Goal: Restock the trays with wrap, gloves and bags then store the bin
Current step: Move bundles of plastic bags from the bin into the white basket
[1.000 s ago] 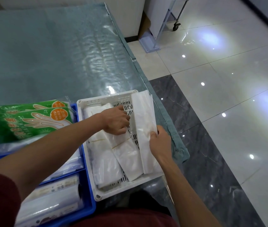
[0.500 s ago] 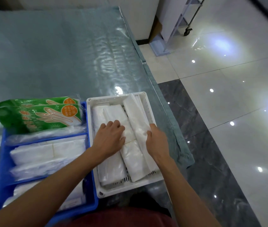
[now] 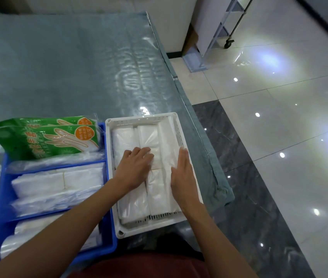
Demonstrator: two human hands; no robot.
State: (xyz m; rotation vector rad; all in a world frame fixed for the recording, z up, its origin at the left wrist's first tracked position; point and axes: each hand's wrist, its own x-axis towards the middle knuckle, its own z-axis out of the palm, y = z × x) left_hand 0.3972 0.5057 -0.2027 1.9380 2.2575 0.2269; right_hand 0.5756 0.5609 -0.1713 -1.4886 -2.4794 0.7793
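Bag packs (image 3: 156, 189) | left hand (image 3: 136, 167) flat, pressing them | right hand (image 3: 181, 173) flat, pressing

Stockroom: supply trays (image 3: 143, 118), wheeled rack (image 3: 222, 27)

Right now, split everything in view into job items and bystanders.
Job: white tray, bag packs pressed by left hand and right hand, blue bin, green glove packs.
Lying about: wheeled rack, table cover.
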